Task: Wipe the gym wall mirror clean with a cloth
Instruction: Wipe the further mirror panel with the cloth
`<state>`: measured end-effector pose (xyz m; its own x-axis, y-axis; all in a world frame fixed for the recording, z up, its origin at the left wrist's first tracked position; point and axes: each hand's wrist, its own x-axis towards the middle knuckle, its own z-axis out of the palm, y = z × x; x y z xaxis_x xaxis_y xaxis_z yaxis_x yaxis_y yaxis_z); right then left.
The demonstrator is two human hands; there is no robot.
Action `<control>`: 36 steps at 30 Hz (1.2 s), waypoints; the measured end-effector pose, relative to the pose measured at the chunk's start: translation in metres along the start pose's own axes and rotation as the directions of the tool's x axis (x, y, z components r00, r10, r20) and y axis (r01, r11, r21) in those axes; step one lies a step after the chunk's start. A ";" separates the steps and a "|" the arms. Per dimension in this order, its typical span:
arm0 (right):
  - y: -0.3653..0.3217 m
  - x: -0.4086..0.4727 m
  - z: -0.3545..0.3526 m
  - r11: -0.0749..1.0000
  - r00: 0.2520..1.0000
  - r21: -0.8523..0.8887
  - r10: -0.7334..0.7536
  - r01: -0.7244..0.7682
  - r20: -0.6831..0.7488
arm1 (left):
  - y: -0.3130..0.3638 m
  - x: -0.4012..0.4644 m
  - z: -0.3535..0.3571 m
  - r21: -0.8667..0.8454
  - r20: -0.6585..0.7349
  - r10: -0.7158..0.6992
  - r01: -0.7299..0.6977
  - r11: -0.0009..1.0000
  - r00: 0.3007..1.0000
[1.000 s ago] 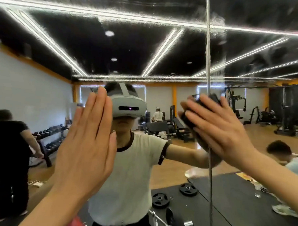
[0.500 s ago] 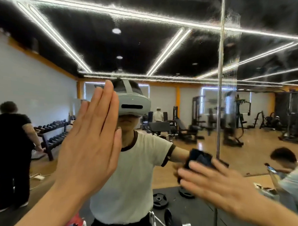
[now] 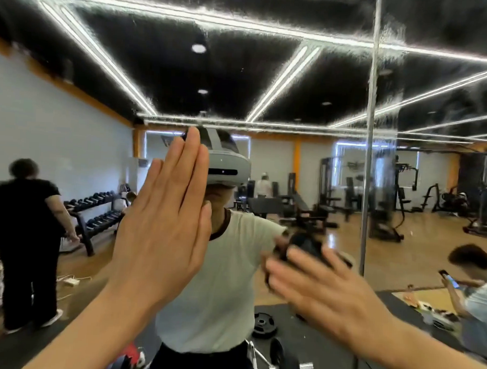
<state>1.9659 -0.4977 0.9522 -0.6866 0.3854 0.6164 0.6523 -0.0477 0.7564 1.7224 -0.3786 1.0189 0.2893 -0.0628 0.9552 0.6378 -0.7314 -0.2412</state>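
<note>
Mirror: left hand flat, braced; right hand presses cloth left of seam. Overlap strokes, firm pressure.

Ceiling lights: long white strips crossing a black ceiling.
Dumbbell rack: along the left wall, rows of dark dumbbells.
Person in black: standing beside the rack, back turned.
Weight plate: flat on the black floor mat.
Seated person: low right, holding a phone.
Weight machines: on the wooden floor, far right.
</note>
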 end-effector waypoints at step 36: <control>-0.046 0.065 0.003 0.993 0.994 0.083 -0.093 0.088 0.063 | -0.100 -0.061 -0.034 -0.035 0.024 0.093 -0.092 0.995 0.995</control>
<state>1.8924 -0.4674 0.9564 -0.7228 0.4451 0.5286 0.6141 0.0630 0.7867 1.6169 -0.3247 0.9903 0.3641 -0.1146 0.9243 0.5832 -0.7457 -0.3222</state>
